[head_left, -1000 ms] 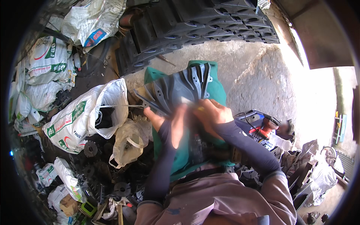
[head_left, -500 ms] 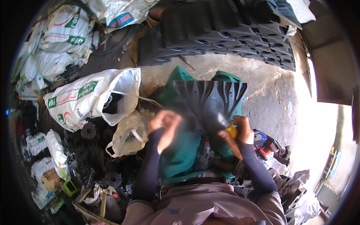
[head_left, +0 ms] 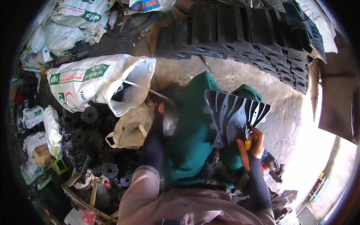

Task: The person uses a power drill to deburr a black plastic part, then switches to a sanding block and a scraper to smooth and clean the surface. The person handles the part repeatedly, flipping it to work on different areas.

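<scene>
A black fan-shaped plastic piece (head_left: 229,119) with curved ribs and slots rests tilted on my right thigh, in green trousers. My right hand (head_left: 255,144) is at its lower right corner, closed round a short yellow-handled tool (head_left: 248,143). The tool's pale metal end lies against the piece; its exact kind is not clear. My left hand (head_left: 161,109) is stretched forward beside my left knee, by the mouth of a white woven sack (head_left: 88,84). Only part of it shows, blurred, next to a dark shiny shape (head_left: 171,108), and its grip is hidden.
A beige bag (head_left: 131,127) stands open below the sack. Long stacked rows of black plastic parts (head_left: 228,26) lie ahead. A thin pointed tool (head_left: 206,63) is on the concrete floor. Round black parts (head_left: 109,170) and a wooden crate (head_left: 80,198) are at left.
My left hand has moved from over my lap to beside my left knee, forward. The piece and my right hand appear farther right, and the whole view has shifted.
</scene>
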Tool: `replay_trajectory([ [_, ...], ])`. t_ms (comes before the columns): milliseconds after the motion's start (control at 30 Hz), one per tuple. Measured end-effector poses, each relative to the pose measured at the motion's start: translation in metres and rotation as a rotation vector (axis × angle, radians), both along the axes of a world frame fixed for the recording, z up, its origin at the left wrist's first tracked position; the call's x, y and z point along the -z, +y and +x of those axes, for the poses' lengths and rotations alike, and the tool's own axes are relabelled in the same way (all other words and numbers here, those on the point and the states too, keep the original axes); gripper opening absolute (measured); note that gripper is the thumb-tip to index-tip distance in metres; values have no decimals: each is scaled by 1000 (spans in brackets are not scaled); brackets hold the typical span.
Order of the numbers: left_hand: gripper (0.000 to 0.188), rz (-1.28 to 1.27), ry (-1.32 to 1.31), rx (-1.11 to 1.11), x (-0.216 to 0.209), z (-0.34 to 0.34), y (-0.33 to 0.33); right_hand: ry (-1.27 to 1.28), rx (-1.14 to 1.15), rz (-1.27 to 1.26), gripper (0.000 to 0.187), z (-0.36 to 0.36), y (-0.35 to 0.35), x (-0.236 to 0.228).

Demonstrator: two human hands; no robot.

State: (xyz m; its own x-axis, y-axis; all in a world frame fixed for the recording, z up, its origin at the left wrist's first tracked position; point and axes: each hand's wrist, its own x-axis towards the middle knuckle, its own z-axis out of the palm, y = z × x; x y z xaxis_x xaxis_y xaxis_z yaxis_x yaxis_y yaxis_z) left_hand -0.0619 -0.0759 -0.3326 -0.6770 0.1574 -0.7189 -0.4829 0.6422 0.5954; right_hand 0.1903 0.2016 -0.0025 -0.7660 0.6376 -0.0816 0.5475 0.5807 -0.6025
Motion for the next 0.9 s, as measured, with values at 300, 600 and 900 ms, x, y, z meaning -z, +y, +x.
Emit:
replay_trajectory([
  [300, 24, 162, -43, -34, 56, -33, -5, 30, -28, 33, 57, 3, 8, 5],
  [600, 25, 427, 245, -353, -44, -8, -21, 57, -52, -12, 53, 3, 7, 4],
  [900, 22, -14, 776, -672, -283, 131, -83, -17, 0, 7, 51, 14, 8, -14],
])
